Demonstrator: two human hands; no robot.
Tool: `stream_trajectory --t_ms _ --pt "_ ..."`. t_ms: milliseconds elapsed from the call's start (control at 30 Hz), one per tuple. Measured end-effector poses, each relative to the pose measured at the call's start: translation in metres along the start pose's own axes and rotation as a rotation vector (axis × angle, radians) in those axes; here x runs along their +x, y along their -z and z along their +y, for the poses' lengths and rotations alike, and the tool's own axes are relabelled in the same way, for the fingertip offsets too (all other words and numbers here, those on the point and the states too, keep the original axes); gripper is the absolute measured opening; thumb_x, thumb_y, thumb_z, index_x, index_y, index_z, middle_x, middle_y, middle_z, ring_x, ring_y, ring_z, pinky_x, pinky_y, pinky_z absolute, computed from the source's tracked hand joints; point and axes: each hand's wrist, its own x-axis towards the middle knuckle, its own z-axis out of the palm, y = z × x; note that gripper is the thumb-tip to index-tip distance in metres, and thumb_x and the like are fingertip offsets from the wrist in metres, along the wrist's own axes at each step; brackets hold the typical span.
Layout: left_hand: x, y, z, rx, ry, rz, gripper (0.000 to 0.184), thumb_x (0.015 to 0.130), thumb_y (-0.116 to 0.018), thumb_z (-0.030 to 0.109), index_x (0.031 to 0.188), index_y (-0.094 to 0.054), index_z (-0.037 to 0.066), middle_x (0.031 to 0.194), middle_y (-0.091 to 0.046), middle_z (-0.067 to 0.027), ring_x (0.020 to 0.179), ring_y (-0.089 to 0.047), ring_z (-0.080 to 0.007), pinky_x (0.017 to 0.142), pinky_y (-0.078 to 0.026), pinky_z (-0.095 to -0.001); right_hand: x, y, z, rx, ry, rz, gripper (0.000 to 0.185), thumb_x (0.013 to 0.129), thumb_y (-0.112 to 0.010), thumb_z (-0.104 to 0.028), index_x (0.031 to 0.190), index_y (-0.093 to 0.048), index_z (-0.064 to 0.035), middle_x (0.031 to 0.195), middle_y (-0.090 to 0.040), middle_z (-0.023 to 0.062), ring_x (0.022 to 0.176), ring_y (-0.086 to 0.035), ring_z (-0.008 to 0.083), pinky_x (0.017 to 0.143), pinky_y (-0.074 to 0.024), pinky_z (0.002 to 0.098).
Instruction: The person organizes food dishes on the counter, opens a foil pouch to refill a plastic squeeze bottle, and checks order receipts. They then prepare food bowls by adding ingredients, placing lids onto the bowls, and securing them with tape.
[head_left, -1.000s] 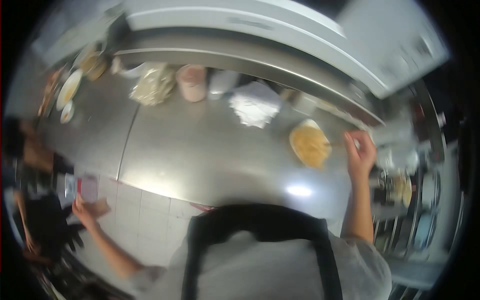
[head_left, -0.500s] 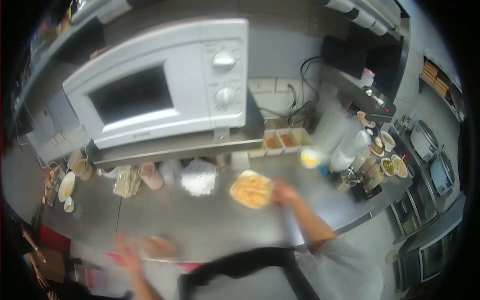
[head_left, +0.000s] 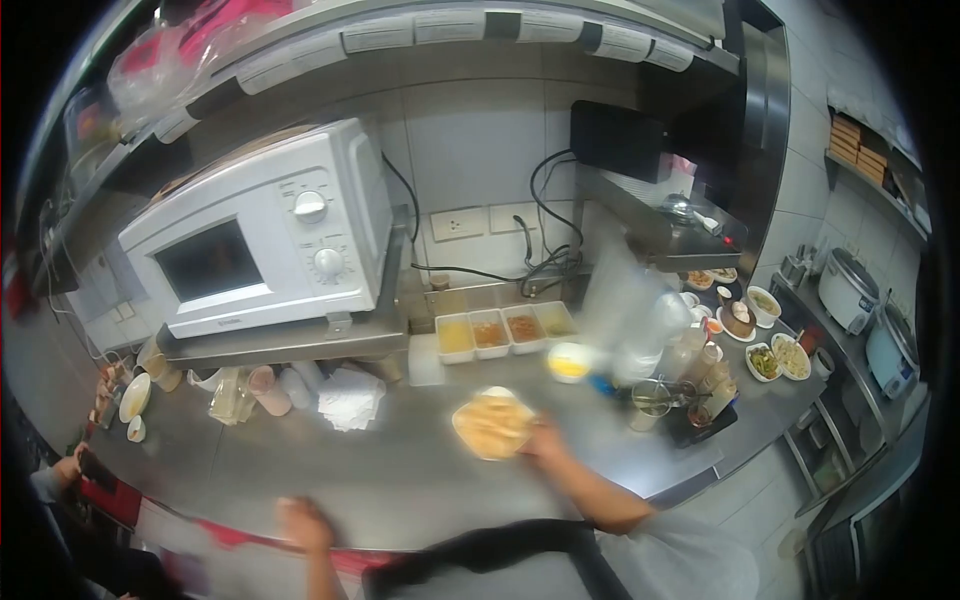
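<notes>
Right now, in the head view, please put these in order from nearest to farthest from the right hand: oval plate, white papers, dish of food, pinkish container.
From the right hand:
1. Dish of food, right beside its fingers.
2. White papers, to the left.
3. Pinkish container, left of the papers.
4. Oval plate, far left.
</notes>
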Motion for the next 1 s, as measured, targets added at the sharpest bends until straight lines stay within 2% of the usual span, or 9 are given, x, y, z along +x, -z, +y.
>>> stream_trajectory --t_ms 233,300,367,500,667,733,800,867,1000 --pt "-0.037 0.044 0.167 -0.387 -0.177 -0.137 0.029 0.074 -0.054 0.003 0.101 -0.065 0.006 0.098 -0.062 -0.0122 0.095 -0.054 -0.0328 0.088 -0.039 -0.0428 -0.011 0.105 -0.035 -0.332 -0.144 -0.043 0.044 0.086 -0.058 -0.023 0.118 -0.048 0.0052 0.083 -0.065 0.0152 0.077 -0.066 0.023 0.064 -0.056 0.034" --pt "-0.034 0.049 0.203 -0.486 -0.271 -0.094 0.028 0.074 -0.054 0.002 0.099 -0.065 0.006 0.094 -0.063 -0.0121 0.091 -0.055 -0.0326 0.088 -0.039 -0.0426 -0.034 0.131 -0.101 -1.161 0.31 -0.043 0.04 0.083 -0.062 -0.029 0.109 -0.058 0.0019 0.078 -0.067 0.013 0.079 -0.066 0.0226 0.071 -0.0528 0.0352" --pt "-0.02 0.04 0.22 -0.496 -0.368 -0.021 0.031 0.075 -0.056 0.005 0.105 -0.064 0.007 0.1 -0.062 -0.0131 0.099 -0.053 -0.0339 0.091 -0.037 -0.0437 -0.06 0.135 -0.178 -0.974 0.233 0.0 0.03 0.082 -0.064 -0.03 0.096 -0.065 -0.0031 0.079 -0.067 0.0101 0.078 -0.065 0.0207 0.073 -0.0501 0.0343" --pt "0.011 0.065 0.265 -0.469 -0.604 0.106 0.044 0.074 -0.062 0.013 0.119 -0.06 0.012 0.123 -0.052 -0.0153 0.121 -0.041 -0.0378 0.101 -0.03 -0.0476 -0.074 0.124 -0.301 -0.681 0.614 -0.07 0.02 0.084 -0.064 -0.024 0.091 -0.064 -0.0053 0.077 -0.065 0.0046 0.072 -0.059 0.0103 0.068 -0.0479 0.0271" --pt "-0.023 0.089 0.271 -0.346 -0.456 0.004 0.06 0.07 -0.069 0.02 0.127 -0.053 0.015 0.142 -0.033 -0.0153 0.133 -0.02 -0.0416 0.106 -0.022 -0.051 -0.064 0.088 -0.466 -0.396 1.285 -0.237 0.02 0.087 -0.06 -0.019 0.098 -0.066 -0.0039 0.099 -0.064 0.0042 0.082 -0.057 0.0096 0.072 -0.0475 0.0253" --pt "-0.042 0.086 0.261 -0.389 -0.45 -0.025 0.06 0.07 -0.07 0.021 0.127 -0.053 0.016 0.142 -0.031 -0.0158 0.134 -0.019 -0.0422 0.106 -0.021 -0.0514 -0.041 0.078 -0.538 -0.513 1.629 -0.014 0.021 0.083 -0.062 -0.02 0.097 -0.069 -0.0063 0.108 -0.062 0.0055 0.093 -0.058 0.0135 0.08 -0.0462 0.0269" --pt "-0.064 0.091 0.256 -0.436 -0.428 -0.091 0.058 0.071 -0.07 0.021 0.126 -0.053 0.016 0.141 -0.033 -0.0165 0.134 -0.019 -0.0429 0.107 -0.02 -0.0516 -0.021 0.064 -0.59 -0.487 1.615 0.121 0.023 0.081 -0.06 -0.01 0.103 -0.066 -0.0061 0.104 -0.063 0.0067 0.088 -0.059 0.0127 0.077 -0.0474 0.0273" --pt "-0.08 0.101 0.255 -0.45 -0.385 -0.124 0.055 0.072 -0.069 0.019 0.125 -0.055 0.016 0.141 -0.033 -0.0164 0.134 -0.02 -0.0421 0.107 -0.02 -0.0509 -0.009 0.042 -0.603 -0.314 1.801 0.472 0.021 0.074 -0.066 -0.017 0.091 -0.066 -0.0034 0.07 -0.064 0.0114 0.066 -0.062 0.0246 0.067 -0.049 0.0352" --pt "-0.1 0.105 0.241 -0.519 -0.31 -0.201 0.051 0.073 -0.068 0.016 0.122 -0.056 0.015 0.138 -0.036 -0.0164 0.132 -0.024 -0.0409 0.107 -0.022 -0.0493 -0.005 0.022 -0.573 -0.166 1.417 0.304 0.015 0.071 -0.065 -0.009 0.084 -0.067 -0.0015 0.074 -0.067 0.0102 0.069 -0.063 0.0178 0.063 -0.0496 0.0314"
